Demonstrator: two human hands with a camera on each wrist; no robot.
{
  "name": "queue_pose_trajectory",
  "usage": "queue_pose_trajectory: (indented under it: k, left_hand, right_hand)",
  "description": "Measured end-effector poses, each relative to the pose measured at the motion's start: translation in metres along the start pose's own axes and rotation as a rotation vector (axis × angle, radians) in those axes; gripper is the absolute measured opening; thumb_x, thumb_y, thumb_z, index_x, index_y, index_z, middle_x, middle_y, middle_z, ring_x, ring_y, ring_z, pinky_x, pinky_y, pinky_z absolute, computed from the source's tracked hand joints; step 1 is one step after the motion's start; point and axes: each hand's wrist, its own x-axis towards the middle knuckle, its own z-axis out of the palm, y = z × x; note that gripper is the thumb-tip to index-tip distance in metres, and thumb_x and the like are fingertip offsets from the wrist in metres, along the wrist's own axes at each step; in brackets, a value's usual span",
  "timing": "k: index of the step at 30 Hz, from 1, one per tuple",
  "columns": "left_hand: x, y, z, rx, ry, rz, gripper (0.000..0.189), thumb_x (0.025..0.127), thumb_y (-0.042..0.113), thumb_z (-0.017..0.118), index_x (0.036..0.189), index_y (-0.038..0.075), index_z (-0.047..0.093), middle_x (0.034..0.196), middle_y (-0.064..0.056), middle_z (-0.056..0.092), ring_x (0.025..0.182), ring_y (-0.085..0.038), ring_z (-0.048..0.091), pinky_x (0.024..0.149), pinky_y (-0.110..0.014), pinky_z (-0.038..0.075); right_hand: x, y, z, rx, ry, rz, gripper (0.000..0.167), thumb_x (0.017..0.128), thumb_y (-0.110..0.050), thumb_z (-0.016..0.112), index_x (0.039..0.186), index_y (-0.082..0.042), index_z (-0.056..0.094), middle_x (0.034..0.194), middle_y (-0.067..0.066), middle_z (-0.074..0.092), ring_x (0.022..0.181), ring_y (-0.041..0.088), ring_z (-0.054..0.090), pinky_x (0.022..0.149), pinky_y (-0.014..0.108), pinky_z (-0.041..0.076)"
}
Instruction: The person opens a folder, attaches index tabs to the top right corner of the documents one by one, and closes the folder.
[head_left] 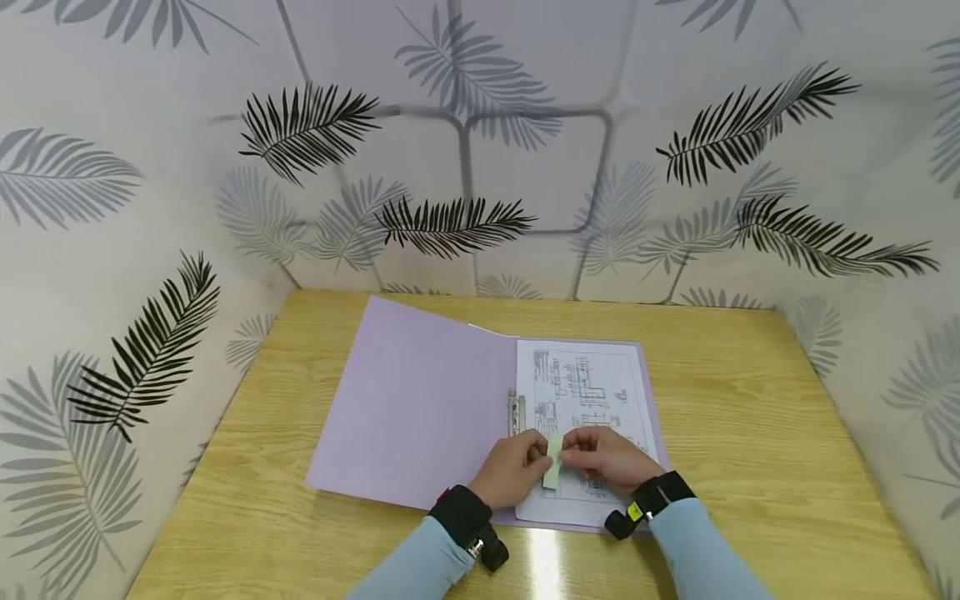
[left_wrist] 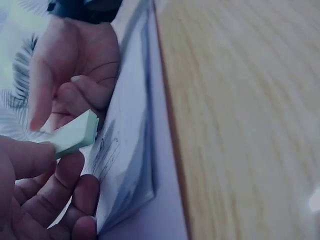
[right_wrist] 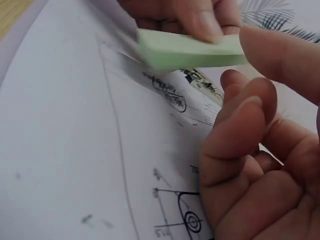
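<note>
A narrow, light green pad of sticky notes (head_left: 552, 477) is held just above the drawing sheets (head_left: 633, 400). My left hand (head_left: 510, 469) pinches it between thumb and fingers, as the left wrist view shows from close by. At the pad's other side, my right hand (head_left: 609, 458) grips its far end with thumb and fingertips; its other fingers (right_wrist: 235, 130) are curled below. Beneath both hands lies an open lilac folder (head_left: 420, 400), the printed technical drawings on its right side. A metal clip (head_left: 513, 412) runs along the folder's spine.
The folder lies on a wooden table (head_left: 750, 433) with light grain. Behind and at both sides hangs pale cloth (head_left: 525, 275) with leaf prints. Each wrist wears a black strap (head_left: 459, 515) with a small camera.
</note>
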Motion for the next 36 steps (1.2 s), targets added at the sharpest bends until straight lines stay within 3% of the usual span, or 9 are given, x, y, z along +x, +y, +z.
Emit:
queue_pose_trajectory:
  k: [4, 8, 10, 15, 18, 21, 29, 36]
  left_hand:
    - [0.001, -0.006, -0.002, -0.08, 0.007, -0.02, 0.007, 0.094, 0.019, 0.062, 0.095, 0.015, 0.057, 0.078, 0.01, 0.061, 0.07, -0.003, 0.054, 0.064, -0.022, 0.043]
    - [0.0, -0.008, -0.006, -0.153, -0.016, -0.05, 0.013, 0.095, 0.024, 0.062, 0.105, 0.017, 0.058, 0.086, 0.011, 0.066, 0.078, -0.002, 0.058, 0.07, -0.023, 0.045]
    - [-0.001, -0.008, -0.008, -0.181, -0.019, -0.058, 0.019, 0.095, 0.026, 0.062, 0.11, 0.016, 0.057, 0.083, 0.01, 0.065, 0.074, -0.003, 0.057, 0.067, -0.024, 0.044]
    - [-0.003, -0.008, -0.011, -0.236, 0.012, -0.032, 0.041, 0.09, 0.025, 0.07, 0.124, 0.01, 0.054, 0.082, 0.007, 0.062, 0.07, -0.007, 0.056, 0.064, -0.023, 0.044]
    - [-0.005, -0.007, -0.011, -0.215, 0.029, -0.003, 0.045, 0.084, 0.025, 0.076, 0.122, 0.01, 0.057, 0.087, 0.008, 0.062, 0.073, -0.007, 0.056, 0.066, -0.021, 0.046]
    - [-0.005, -0.007, -0.009, -0.178, 0.05, 0.024, 0.038, 0.081, 0.025, 0.079, 0.113, 0.012, 0.063, 0.088, 0.008, 0.061, 0.074, -0.007, 0.055, 0.066, -0.021, 0.045]
    - [-0.006, -0.01, -0.007, -0.128, 0.144, 0.026, 0.018, 0.085, 0.017, 0.074, 0.101, 0.014, 0.066, 0.075, 0.008, 0.057, 0.063, -0.005, 0.05, 0.055, -0.02, 0.043]
    - [-0.006, -0.012, -0.005, -0.112, 0.139, 0.031, 0.018, 0.086, 0.018, 0.074, 0.102, 0.015, 0.065, 0.075, 0.008, 0.056, 0.064, -0.005, 0.049, 0.056, -0.02, 0.042]
  right_hand:
    - [-0.001, -0.001, 0.0, -0.1, -0.013, -0.004, 0.033, 0.085, -0.025, 0.074, 0.107, -0.002, 0.065, 0.084, 0.004, 0.061, 0.065, 0.014, 0.049, 0.055, 0.024, 0.041]
    - [-0.001, -0.003, 0.001, -0.117, -0.018, 0.001, 0.032, 0.086, -0.028, 0.073, 0.104, -0.003, 0.064, 0.078, 0.005, 0.061, 0.061, 0.014, 0.051, 0.054, 0.024, 0.041]
    - [-0.002, -0.003, 0.001, -0.086, -0.016, 0.008, 0.033, 0.087, -0.029, 0.071, 0.105, -0.003, 0.063, 0.074, 0.004, 0.06, 0.059, 0.014, 0.05, 0.053, 0.024, 0.041]
    - [-0.002, 0.002, -0.002, 0.115, -0.016, 0.01, 0.037, 0.093, -0.026, 0.064, 0.114, 0.004, 0.06, 0.073, 0.003, 0.055, 0.059, 0.012, 0.046, 0.052, 0.022, 0.038]
    - [-0.002, 0.006, -0.004, 0.202, -0.007, -0.003, 0.039, 0.095, -0.025, 0.062, 0.117, 0.007, 0.058, 0.076, 0.003, 0.055, 0.06, 0.011, 0.045, 0.053, 0.02, 0.038]
    - [-0.002, 0.007, -0.005, 0.22, 0.009, -0.005, 0.039, 0.095, -0.027, 0.061, 0.117, 0.005, 0.058, 0.077, 0.003, 0.056, 0.061, 0.01, 0.047, 0.053, 0.02, 0.04]
    - [-0.005, 0.007, -0.005, 0.369, 0.001, -0.009, 0.035, 0.096, -0.017, 0.059, 0.123, 0.006, 0.056, 0.095, 0.011, 0.064, 0.071, 0.012, 0.059, 0.065, 0.023, 0.052]
    - [-0.005, 0.006, -0.003, 0.329, 0.009, -0.001, 0.038, 0.093, -0.019, 0.065, 0.119, 0.007, 0.056, 0.092, 0.011, 0.064, 0.07, 0.013, 0.059, 0.064, 0.023, 0.052]
